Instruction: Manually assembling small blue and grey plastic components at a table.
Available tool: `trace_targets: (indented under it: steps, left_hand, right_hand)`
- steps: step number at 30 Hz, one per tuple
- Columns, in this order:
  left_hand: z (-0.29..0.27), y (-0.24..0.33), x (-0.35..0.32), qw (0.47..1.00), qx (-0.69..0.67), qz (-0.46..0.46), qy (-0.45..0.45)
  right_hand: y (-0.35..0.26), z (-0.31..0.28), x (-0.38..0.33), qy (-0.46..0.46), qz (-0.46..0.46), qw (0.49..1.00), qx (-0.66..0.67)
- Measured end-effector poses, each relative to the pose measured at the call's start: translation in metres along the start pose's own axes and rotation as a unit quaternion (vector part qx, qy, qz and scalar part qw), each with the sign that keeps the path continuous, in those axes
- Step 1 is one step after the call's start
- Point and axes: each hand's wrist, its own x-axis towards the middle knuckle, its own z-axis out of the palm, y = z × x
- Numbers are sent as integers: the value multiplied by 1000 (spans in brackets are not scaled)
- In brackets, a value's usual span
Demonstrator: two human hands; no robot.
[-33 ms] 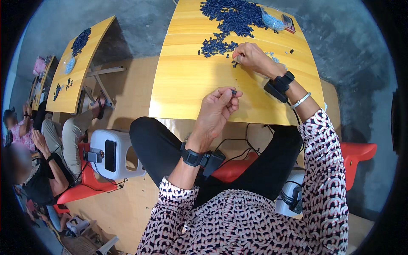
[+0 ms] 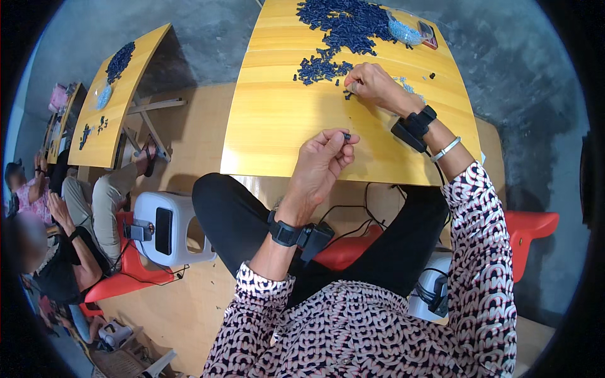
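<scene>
My left hand (image 2: 321, 160) is raised over the near edge of the yellow bench (image 2: 277, 120), fingers pinched narrow around one small dark part (image 2: 346, 135) held at the fingertips. My right hand (image 2: 372, 85) reaches further out, fingers curled down onto the bench top at the near fringe of the small cluster of dark parts (image 2: 321, 69); its fingertips close on something small and dark there, though I cannot tell exactly what. Both wrists carry black bands with a small black box attached, and the right also wears a thin silver bangle (image 2: 446, 149).

Beyond the small cluster, toward the far edge of the bench, lies the big heap of dark parts (image 2: 346, 22). Just right of that heap sits a clear bag of pale pieces (image 2: 403, 30). A few stray dark bits (image 2: 432, 75) lie right of my right hand.

Left of the bench stands a second yellow bench (image 2: 120, 120) with its own dark pile, and another person (image 2: 69, 252) sits by it on a red seat. A white stool (image 2: 170, 233) stands near my left knee.
</scene>
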Motion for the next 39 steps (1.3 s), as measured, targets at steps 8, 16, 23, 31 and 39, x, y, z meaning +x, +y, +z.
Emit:
trace_targets:
  steps: [8, 16, 23, 31, 39]
  left_hand:
    - [-1, 2, 0, 1000, -11, -4, 7]
    - [-3, 3, 0, 1000, -15, 7, -4]
    - [-2, 8, 2, 999, 11, 37, 17]
    - [-1, 11, 5, 995, 19, 95, 20]
    - [3, 8, 6, 996, 29, 86, -21]
  right_hand:
    - [-4, 1, -6, 13, -58, 998, -23]
    - [-6, 0, -7, 4, -16, 999, -38]
    - [-32, -14, -36, 67, 33, 989, 124]
    - [-62, 0, -79, 80, 53, 921, 377]
    - [-69, 18, -98, 111, 73, 882, 452]
